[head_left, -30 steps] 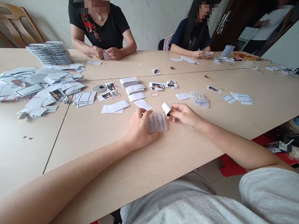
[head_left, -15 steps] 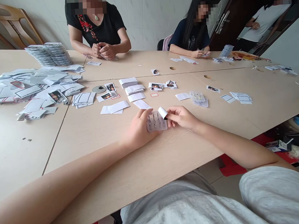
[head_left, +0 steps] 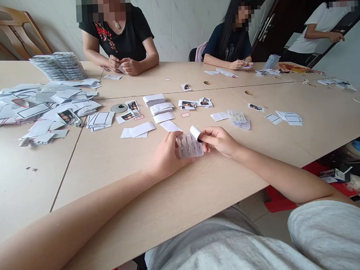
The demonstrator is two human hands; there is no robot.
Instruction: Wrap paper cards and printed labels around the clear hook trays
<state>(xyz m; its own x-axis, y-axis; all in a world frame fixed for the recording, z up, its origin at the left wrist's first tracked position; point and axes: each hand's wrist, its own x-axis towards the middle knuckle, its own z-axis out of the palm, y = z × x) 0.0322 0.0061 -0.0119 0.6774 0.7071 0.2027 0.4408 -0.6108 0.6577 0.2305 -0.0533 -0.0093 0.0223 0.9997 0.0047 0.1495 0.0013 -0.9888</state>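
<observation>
Curled label by upper-right corner of box, mid-frame
Left hand clasps the box; right hand pinches the label.

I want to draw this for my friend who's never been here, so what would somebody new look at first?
Probably the small clear box of metal-looking bits in the left grip, near the middle, with a curled white paper in the right grip beside it. Next might come the messy heap of white cards at the picture's left, with tall stacks of boxes behind it.
</observation>
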